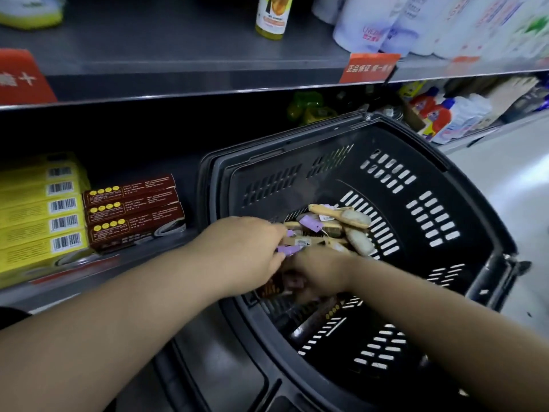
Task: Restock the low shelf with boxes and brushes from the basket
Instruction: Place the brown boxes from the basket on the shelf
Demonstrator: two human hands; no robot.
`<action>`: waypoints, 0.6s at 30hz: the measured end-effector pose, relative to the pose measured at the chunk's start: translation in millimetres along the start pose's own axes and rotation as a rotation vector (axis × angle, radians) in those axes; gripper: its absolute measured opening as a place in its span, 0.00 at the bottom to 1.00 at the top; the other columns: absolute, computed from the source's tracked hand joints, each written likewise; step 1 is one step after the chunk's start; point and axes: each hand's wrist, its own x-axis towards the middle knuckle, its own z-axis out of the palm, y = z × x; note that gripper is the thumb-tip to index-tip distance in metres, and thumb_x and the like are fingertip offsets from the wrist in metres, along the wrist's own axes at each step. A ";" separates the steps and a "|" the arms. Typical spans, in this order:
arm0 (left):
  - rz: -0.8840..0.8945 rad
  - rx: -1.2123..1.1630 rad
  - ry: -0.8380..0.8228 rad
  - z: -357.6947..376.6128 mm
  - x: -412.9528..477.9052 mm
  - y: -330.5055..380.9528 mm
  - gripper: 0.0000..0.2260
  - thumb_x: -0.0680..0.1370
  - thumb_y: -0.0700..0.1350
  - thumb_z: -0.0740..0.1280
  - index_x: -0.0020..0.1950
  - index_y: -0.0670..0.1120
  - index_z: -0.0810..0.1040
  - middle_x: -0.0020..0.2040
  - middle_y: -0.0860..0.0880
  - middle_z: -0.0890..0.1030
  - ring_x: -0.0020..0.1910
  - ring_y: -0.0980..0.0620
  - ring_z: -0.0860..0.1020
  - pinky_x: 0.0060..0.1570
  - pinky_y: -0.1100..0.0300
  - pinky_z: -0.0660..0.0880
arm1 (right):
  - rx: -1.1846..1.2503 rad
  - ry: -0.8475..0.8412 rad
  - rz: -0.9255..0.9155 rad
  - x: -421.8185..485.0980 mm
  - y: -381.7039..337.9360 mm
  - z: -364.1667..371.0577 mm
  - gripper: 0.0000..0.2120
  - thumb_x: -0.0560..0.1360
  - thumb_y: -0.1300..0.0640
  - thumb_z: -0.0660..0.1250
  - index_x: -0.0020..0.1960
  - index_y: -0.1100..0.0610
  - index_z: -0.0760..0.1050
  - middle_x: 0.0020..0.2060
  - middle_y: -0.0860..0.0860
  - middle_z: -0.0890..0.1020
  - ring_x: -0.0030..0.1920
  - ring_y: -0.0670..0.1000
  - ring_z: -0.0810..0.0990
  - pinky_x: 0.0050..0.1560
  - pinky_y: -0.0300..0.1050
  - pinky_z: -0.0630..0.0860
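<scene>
A black slotted basket (430,203) stands on the floor before the low shelf (184,173). Inside it lie several wooden brushes (341,217) with purple tags and brown boxes (319,318). Both hands are down in the basket. My left hand (246,251) pinches the handle of a tagged wooden brush (300,241). My right hand (318,272) curls down over the pile just beneath, its fingers hidden among brushes and a brown box. On the shelf sit three stacked brown boxes (133,209) beside a stack of yellow boxes (41,215).
An upper grey shelf (178,72) carries a yellow bottle (271,16), white refill bags (416,22) and orange price tags. Detergent bottles (445,117) stand at the right. Green items (309,107) lie behind the basket. Pale floor shows at far right.
</scene>
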 end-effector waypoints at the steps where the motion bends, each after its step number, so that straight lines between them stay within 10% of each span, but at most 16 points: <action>1: -0.032 -0.064 -0.007 -2.9 1.6 1.0 0.10 0.79 0.53 0.57 0.57 0.52 0.73 0.51 0.53 0.79 0.50 0.51 0.76 0.49 0.55 0.74 | 0.032 0.123 0.005 -17.3 0.8 -10.4 0.25 0.65 0.57 0.73 0.62 0.52 0.74 0.51 0.51 0.82 0.50 0.52 0.79 0.43 0.40 0.69; 6: -0.263 -0.462 0.064 -17.3 11.6 4.9 0.19 0.80 0.55 0.58 0.66 0.46 0.67 0.58 0.50 0.77 0.53 0.52 0.78 0.54 0.53 0.76 | -0.110 0.783 -0.284 -71.7 -6.3 -16.0 0.30 0.66 0.63 0.76 0.66 0.57 0.72 0.66 0.52 0.74 0.67 0.50 0.71 0.66 0.47 0.70; 10: -0.497 -1.420 -0.030 -22.4 13.1 13.5 0.15 0.78 0.52 0.64 0.53 0.40 0.77 0.40 0.45 0.85 0.37 0.49 0.83 0.42 0.56 0.80 | -0.170 0.993 -0.391 -70.1 -14.1 -17.7 0.27 0.71 0.61 0.73 0.68 0.58 0.69 0.67 0.55 0.73 0.68 0.53 0.71 0.66 0.50 0.71; 15: -0.584 -1.483 0.147 -11.2 19.0 12.3 0.08 0.76 0.47 0.68 0.50 0.44 0.74 0.40 0.44 0.84 0.35 0.49 0.83 0.37 0.56 0.80 | 0.130 0.973 -0.030 -49.6 -4.6 -0.7 0.33 0.70 0.61 0.71 0.71 0.56 0.60 0.65 0.53 0.69 0.63 0.48 0.70 0.62 0.40 0.70; 18: -0.562 -1.360 0.162 -5.5 18.1 9.6 0.11 0.76 0.49 0.68 0.54 0.47 0.71 0.46 0.45 0.83 0.40 0.48 0.83 0.40 0.54 0.80 | 0.118 0.453 0.438 -29.7 21.0 6.0 0.28 0.74 0.54 0.66 0.70 0.57 0.60 0.62 0.55 0.75 0.57 0.53 0.77 0.52 0.45 0.73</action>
